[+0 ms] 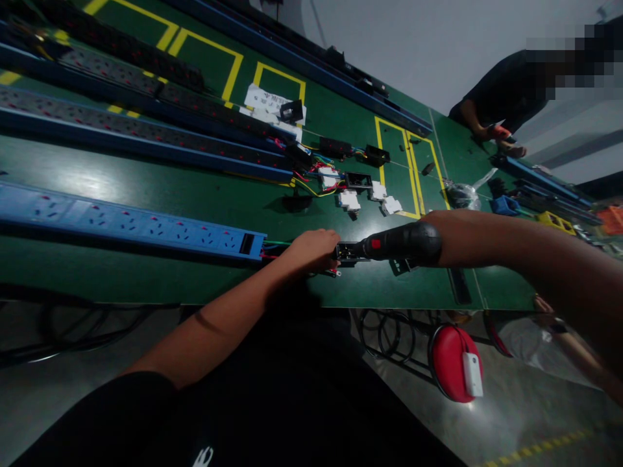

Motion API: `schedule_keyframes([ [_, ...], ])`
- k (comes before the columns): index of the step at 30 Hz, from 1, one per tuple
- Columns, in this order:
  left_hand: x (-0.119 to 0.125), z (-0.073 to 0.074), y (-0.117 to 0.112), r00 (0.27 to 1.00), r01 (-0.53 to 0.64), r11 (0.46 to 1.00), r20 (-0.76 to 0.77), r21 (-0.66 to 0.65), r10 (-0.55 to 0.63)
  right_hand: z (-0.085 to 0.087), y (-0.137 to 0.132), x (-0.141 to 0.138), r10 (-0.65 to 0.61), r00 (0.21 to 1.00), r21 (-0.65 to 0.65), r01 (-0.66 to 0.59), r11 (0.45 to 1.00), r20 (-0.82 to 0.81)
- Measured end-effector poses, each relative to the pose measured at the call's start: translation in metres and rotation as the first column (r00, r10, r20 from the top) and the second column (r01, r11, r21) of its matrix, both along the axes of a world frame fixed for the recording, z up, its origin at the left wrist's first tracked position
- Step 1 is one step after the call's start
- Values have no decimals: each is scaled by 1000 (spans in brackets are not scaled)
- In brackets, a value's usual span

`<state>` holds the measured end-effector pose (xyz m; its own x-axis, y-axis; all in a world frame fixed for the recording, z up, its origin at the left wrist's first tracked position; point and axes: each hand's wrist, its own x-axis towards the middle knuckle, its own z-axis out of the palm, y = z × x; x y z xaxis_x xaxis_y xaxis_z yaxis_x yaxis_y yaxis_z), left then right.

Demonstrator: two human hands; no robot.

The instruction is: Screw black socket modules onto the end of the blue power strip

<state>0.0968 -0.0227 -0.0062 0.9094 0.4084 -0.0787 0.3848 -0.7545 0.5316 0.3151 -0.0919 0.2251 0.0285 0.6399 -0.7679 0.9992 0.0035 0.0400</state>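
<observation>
My left hand (315,249) is closed on a small black plastic housing (348,254) close to the table's front edge. My right hand (438,224) grips a black electric screwdriver (402,242) with a red button; most of its fingers are hidden behind the tool. The screwdriver's tip points left and meets the housing, though the exact contact is too small to make out. Left of my left hand lies a blue power strip (141,222) with several sockets, and wires run from its end towards the housing. A wire terminal (337,273) shows just below my left hand.
White circuit breakers (349,200) and wired black housings (335,148) lie beyond my hands. More socket strips (195,143) fill the left of the green table (272,227). A co-worker (511,91) handles something at the far right. A red stool (455,363) stands below the front edge.
</observation>
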Motion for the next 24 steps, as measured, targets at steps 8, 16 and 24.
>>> schedule_keyframes([
  [8,1,-2,1,1000,8,1000,-4,-22,-8,6,7,-11,-16,998,-23,15,1000,-55],
  [16,0,-4,1,1000,0,999,8,-37,0,8,11,-17,-7,1000,-32,7,999,10],
  [24,2,-8,1,1000,5,1000,15,-11,-5,0,14,-12,53,995,-38,-50,998,79],
])
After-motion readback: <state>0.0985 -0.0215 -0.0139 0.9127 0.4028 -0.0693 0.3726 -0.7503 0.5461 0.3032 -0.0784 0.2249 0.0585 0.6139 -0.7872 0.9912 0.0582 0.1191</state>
